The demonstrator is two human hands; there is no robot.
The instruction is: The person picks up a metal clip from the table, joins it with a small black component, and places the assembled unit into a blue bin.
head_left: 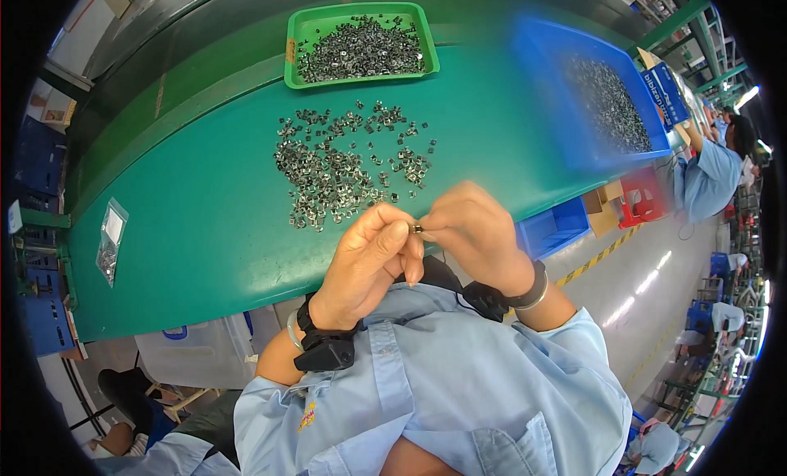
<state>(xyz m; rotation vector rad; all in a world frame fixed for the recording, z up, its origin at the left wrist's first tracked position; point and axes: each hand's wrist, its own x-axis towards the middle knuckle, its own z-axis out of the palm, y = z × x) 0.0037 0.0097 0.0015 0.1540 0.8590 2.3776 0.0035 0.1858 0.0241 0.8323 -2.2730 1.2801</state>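
Observation:
My left hand (365, 259) and my right hand (479, 234) meet above the near edge of the green table (197, 222). Between their fingertips is a small dark metal part (416, 228), pinched from both sides; its exact shape is too small to tell. The fingers of both hands are closed on it, and the right hand looks slightly blurred. Just beyond the hands lies a loose pile of small shiny metal parts (328, 177), with several strays scattered to its right. A green tray (289, 66) holding many similar parts stands behind the pile.
A large blue bin (557, 99) with a heap of small parts stands at the right. At the far left lies a clear plastic bag (111, 242) with small pieces in it. Below the table's right edge are a blue crate (557, 228) and a cardboard box (602, 209). Other people sit farther right.

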